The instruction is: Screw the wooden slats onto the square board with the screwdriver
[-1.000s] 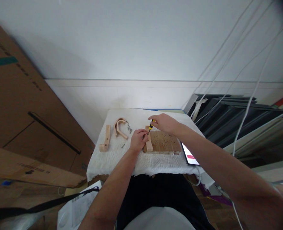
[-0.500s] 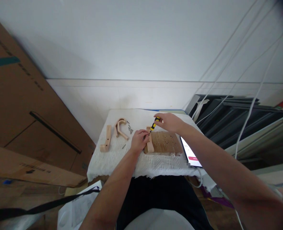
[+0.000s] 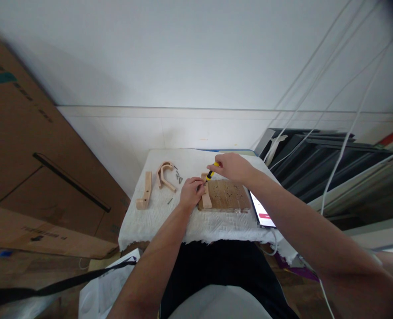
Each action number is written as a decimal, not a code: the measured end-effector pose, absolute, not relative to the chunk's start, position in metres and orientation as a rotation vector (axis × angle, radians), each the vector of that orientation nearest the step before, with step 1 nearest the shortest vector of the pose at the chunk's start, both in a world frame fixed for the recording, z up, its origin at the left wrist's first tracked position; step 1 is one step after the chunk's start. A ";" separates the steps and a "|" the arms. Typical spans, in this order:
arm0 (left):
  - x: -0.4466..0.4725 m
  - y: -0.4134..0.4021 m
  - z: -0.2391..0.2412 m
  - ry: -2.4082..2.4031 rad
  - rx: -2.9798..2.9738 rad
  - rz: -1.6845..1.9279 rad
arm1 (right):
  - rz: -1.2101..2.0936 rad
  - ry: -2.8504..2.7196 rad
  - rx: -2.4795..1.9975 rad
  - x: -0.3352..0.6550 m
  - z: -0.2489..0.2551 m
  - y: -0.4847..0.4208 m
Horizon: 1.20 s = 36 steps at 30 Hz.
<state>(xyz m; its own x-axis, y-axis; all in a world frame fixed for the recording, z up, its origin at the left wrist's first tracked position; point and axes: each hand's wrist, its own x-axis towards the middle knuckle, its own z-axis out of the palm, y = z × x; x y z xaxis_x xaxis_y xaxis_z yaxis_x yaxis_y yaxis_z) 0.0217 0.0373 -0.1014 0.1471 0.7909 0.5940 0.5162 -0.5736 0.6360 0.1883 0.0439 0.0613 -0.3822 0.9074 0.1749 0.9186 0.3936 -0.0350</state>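
- Watching remotely, I saw the slim yellow-and-black screwdriver point(image 3: 210, 173) tilted, tip down at the pale, holed wooden strip point(image 3: 207, 201); I judged it light, stiff, best gripped round its thick end.
- My right hand point(image 3: 233, 167) held it there, fingers curled.
- My left hand point(image 3: 190, 191) bent its fingers against the strip; I couldn't tell whether they pinched anything.
- The strip, probably rigid but dentable, lay on the brown, hole-pocked wooden board point(image 3: 231, 195).
- Small grey metal screws point(image 3: 179, 177), likely slippery, lay leftward.
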 end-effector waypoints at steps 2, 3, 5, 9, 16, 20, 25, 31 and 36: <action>0.022 0.038 -0.102 1.255 2.151 1.406 | -0.081 -2.486 -1.567 0.187 0.059 0.046; 0.022 0.038 -0.102 1.249 2.155 1.411 | -0.048 -2.500 -1.503 0.188 0.057 0.047; 0.021 0.038 -0.103 1.245 2.158 1.417 | -0.012 -2.526 -1.418 0.191 0.055 0.048; 0.021 0.038 -0.104 1.256 2.161 1.404 | -0.041 -2.590 -1.431 0.197 0.060 0.043; 0.021 0.040 -0.105 1.259 2.148 1.390 | -0.196 -2.450 -1.858 0.184 0.069 0.032; 0.022 0.040 -0.104 1.265 2.135 1.405 | -0.053 -2.481 -1.596 0.185 0.059 0.029; 0.021 0.039 -0.102 1.279 2.137 1.379 | 0.055 -2.595 -1.460 0.191 0.057 0.022; 0.021 0.039 -0.103 1.291 2.137 1.376 | -0.119 -2.530 -1.679 0.177 0.059 0.024; 0.021 0.040 -0.105 1.275 2.159 1.405 | 0.125 -2.575 -1.405 0.179 0.050 0.025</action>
